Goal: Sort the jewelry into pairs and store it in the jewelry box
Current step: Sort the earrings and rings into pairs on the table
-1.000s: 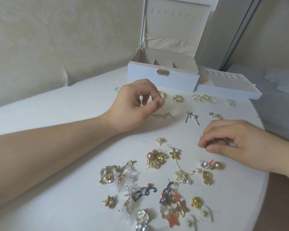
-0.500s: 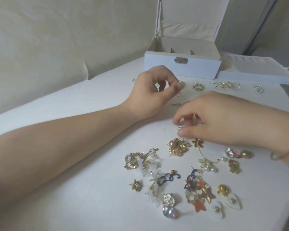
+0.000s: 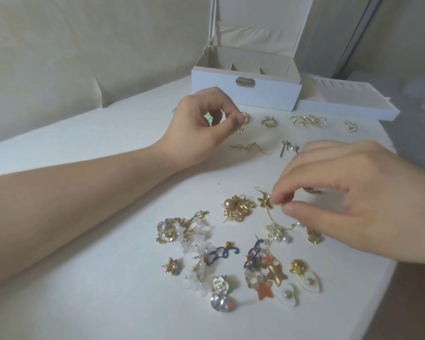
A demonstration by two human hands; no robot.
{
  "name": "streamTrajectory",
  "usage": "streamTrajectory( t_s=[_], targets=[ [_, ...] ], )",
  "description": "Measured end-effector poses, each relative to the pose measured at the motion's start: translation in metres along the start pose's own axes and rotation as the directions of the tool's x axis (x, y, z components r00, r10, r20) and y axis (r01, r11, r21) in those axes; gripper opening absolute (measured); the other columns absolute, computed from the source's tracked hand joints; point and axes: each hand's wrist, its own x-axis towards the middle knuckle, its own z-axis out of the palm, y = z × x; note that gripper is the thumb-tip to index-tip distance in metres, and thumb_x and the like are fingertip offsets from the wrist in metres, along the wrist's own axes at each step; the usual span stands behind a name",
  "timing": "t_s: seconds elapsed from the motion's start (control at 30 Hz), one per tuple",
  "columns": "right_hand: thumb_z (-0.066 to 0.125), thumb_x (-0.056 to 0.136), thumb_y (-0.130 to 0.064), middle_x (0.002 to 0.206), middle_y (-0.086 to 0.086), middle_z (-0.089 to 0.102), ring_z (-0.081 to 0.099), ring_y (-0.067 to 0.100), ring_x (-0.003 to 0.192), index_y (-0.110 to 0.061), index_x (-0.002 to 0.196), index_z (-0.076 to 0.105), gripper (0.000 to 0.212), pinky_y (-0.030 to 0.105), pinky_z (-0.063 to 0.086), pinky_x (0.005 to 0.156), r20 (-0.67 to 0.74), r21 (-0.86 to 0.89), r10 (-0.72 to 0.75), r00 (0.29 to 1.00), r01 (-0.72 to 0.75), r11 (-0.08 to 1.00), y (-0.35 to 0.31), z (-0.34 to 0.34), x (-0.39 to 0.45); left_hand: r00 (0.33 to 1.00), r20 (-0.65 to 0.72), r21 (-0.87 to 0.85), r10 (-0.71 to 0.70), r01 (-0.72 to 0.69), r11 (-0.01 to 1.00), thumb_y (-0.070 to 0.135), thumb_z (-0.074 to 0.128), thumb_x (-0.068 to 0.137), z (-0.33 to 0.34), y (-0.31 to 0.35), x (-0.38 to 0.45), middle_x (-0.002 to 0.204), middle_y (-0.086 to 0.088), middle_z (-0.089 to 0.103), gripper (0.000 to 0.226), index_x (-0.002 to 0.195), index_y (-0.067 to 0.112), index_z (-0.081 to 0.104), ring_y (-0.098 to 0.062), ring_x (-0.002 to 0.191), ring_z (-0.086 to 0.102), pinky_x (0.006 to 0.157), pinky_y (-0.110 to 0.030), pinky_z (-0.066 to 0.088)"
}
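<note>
- Fingertips [image 3: 277,200] of right hand [image 3: 349,200]: thumb + index pinched together on a tiny gold piece beside the gold flower-shaped drop earring [image 3: 265,201]; other fingers loosely curled above. Which item exactly is pinched – can't tell, too small.
- Left hand [image 3: 196,128] w/ fingers curled, thumb tip meeting index tip next to a chunky gold ring-like earring [image 3: 245,118]; whether it really has hold of anything – can't tell.
- Left forearm runs across the white table [image 3: 96,303] from the left edge.
- White jewelry box [image 3: 245,93] at the back of the table, lid up, beige lining, gold clasp on the front; inner compartments look bare.
- White tray w/ beige ring-slot insert [image 3: 349,104] just beside the box on its right, touching it.
- Row near the box: gold crown-like hoop [image 3: 269,121], gold wire swirl earrings [image 3: 307,120], small pearl cluster [image 3: 350,126].
- Next row: thin gold leaf-shaped piece [image 3: 249,147], 2 silver stick studs [image 3: 288,147].
- Unsorted pile near the front edge: gold cluster w/ bronze pearl [image 3: 236,208], white petal + gold branch pieces [image 3: 184,229], navy squiggle earrings [image 3: 220,253], orange star charms [image 3: 265,288], 2 white heart-shaped studs w/ gold centres [image 3: 309,282], clear round crystal stud [image 3: 219,303].
</note>
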Motion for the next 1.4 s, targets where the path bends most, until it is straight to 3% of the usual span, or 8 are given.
streamTrajectory(
  t_s=[0.17, 0.37, 0.53, 0.63, 0.7, 0.9, 1.13, 1.4],
  targets=[
    [0.057, 0.083, -0.033, 0.080, -0.021, 0.061, 0.055, 0.008, 0.080, -0.035, 0.085, 0.066, 0.010, 0.035, 0.050, 0.065, 0.041, -0.113, 0.029, 0.999, -0.024, 0.993, 0.001, 0.013, -0.019, 1.000, 0.011, -0.001, -0.004, 0.004, 1.000, 0.012, 0.070, 0.089, 0.000, 0.000, 0.000, 0.077, 0.009, 0.058, 0.020, 0.072, 0.022, 0.063, -0.012, 0.069, 0.049, 0.060, -0.008, 0.033],
    [0.055, 0.082, -0.033, 0.077, -0.020, 0.061, 0.055, 0.011, 0.078, -0.036, 0.086, 0.064, 0.011, 0.035, 0.050, 0.067, 0.078, -0.250, 0.003, 0.997, 0.017, 0.968, 0.003, 0.024, -0.022, 1.000, 0.010, 0.002, -0.004, 0.004, 1.000, 0.012, 0.070, 0.088, 0.001, -0.001, 0.000, 0.077, 0.008, 0.059, 0.021, 0.072, 0.022, 0.063, -0.013, 0.068, 0.049, 0.061, -0.008, 0.034],
    [0.058, 0.081, -0.030, 0.076, -0.019, 0.062, 0.056, 0.013, 0.078, -0.033, 0.083, 0.067, 0.010, 0.038, 0.047, 0.067, -0.015, -0.231, -0.046, 0.999, 0.041, 0.972, 0.010, 0.025, -0.022, 1.000, 0.011, -0.015, -0.020, 0.020, 1.000, 0.009, 0.070, 0.088, 0.002, 0.001, -0.001, 0.076, 0.009, 0.058, 0.023, 0.071, 0.023, 0.062, -0.001, 0.065, 0.048, 0.060, -0.007, 0.034],
    [0.065, 0.079, -0.026, 0.079, -0.020, 0.064, 0.058, 0.014, 0.080, -0.031, 0.083, 0.070, 0.007, 0.039, 0.050, 0.067, -0.108, -0.120, -0.030, 0.994, 0.017, 0.993, 0.003, 0.023, -0.009, 1.000, 0.008, -0.016, -0.023, 0.023, 1.000, 0.009, 0.069, 0.088, 0.001, 0.000, -0.001, 0.076, 0.009, 0.058, 0.023, 0.070, 0.022, 0.062, 0.000, 0.064, 0.048, 0.059, -0.007, 0.033],
    [0.067, 0.078, -0.024, 0.079, -0.019, 0.065, 0.058, 0.013, 0.081, -0.029, 0.083, 0.071, 0.008, 0.038, 0.051, 0.069, -0.101, -0.072, -0.063, 0.993, 0.056, 0.996, -0.007, 0.028, 0.005, 1.000, 0.006, -0.014, -0.023, 0.023, 1.000, 0.008, 0.069, 0.088, 0.001, 0.000, -0.001, 0.075, 0.008, 0.057, 0.021, 0.071, 0.018, 0.062, 0.002, 0.064, 0.049, 0.059, -0.007, 0.034],
    [0.064, 0.077, -0.027, 0.078, -0.016, 0.064, 0.055, 0.017, 0.080, -0.031, 0.083, 0.068, 0.008, 0.040, 0.046, 0.071, 0.022, -0.163, -0.202, 0.979, 0.202, 0.966, -0.022, 0.054, 0.031, 1.000, 0.004, -0.016, -0.030, 0.030, 0.999, 0.006, 0.069, 0.088, 0.000, -0.002, -0.002, 0.075, 0.007, 0.057, 0.019, 0.071, 0.012, 0.062, 0.003, 0.064, 0.050, 0.059, -0.007, 0.033],
    [0.061, 0.083, -0.028, 0.082, -0.018, 0.062, 0.052, 0.013, 0.083, -0.031, 0.088, 0.069, 0.010, 0.038, 0.047, 0.072, -0.020, 0.020, -0.153, 0.988, 0.153, 0.988, -0.033, 0.047, 0.044, 1.000, -0.001, 0.004, -0.031, 0.031, 1.000, 0.007, 0.069, 0.087, 0.000, -0.003, -0.001, 0.076, 0.003, 0.059, 0.017, 0.072, 0.013, 0.064, 0.003, 0.063, 0.049, 0.060, -0.009, 0.034],
    [0.035, 0.089, -0.040, 0.098, -0.024, 0.048, 0.038, 0.007, 0.101, -0.042, 0.111, 0.063, 0.035, 0.037, 0.041, 0.089, 0.284, -0.041, -0.126, 0.951, 0.143, 0.989, -0.050, 0.057, 0.067, 0.999, -0.010, 0.005, -0.042, 0.042, 0.999, 0.007, 0.071, 0.086, 0.001, -0.006, -0.002, 0.075, 0.004, 0.060, 0.016, 0.071, 0.010, 0.065, -0.001, 0.064, 0.047, 0.060, -0.010, 0.033]
  ],
)
